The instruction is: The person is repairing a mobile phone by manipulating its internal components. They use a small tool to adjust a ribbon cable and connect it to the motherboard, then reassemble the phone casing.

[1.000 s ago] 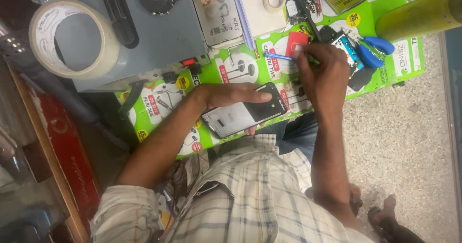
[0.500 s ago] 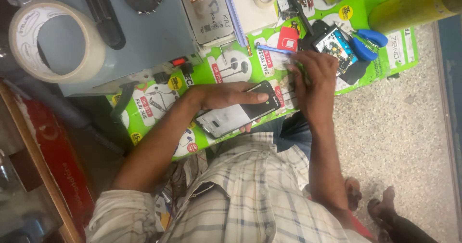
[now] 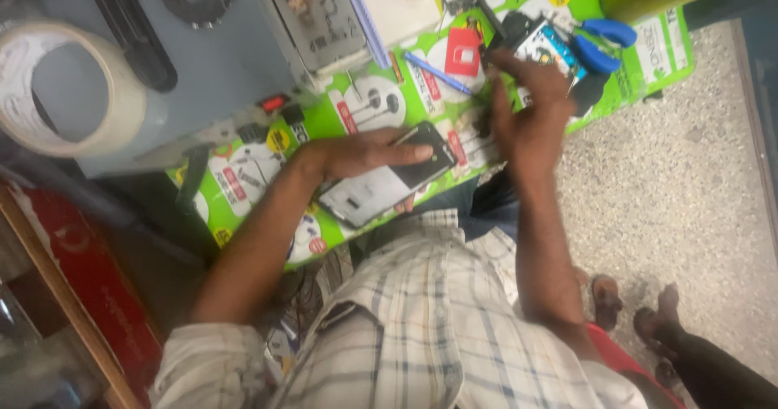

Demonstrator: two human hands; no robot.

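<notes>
Two hands: both over green mat.
Left hand: flat, fingers pressed on phone.
Right hand: blurred, probably spread, grip unclear.
Floor: speckled stone.

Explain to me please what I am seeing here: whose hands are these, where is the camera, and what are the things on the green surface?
There is no machine here: a person works with two bare hands, and the single camera sits on the person's head, looking down. The left hand lies flat on an opened phone, pressing it to the green printed mat. The right hand reaches toward the small things near the top of the mat, beside the blue-handled pliers; the blur hides whether it holds anything. Also there: a blue pen, a small red card, and, on the grey tray on the left, a large roll of tape. Another person's feet stand on the floor.
</notes>
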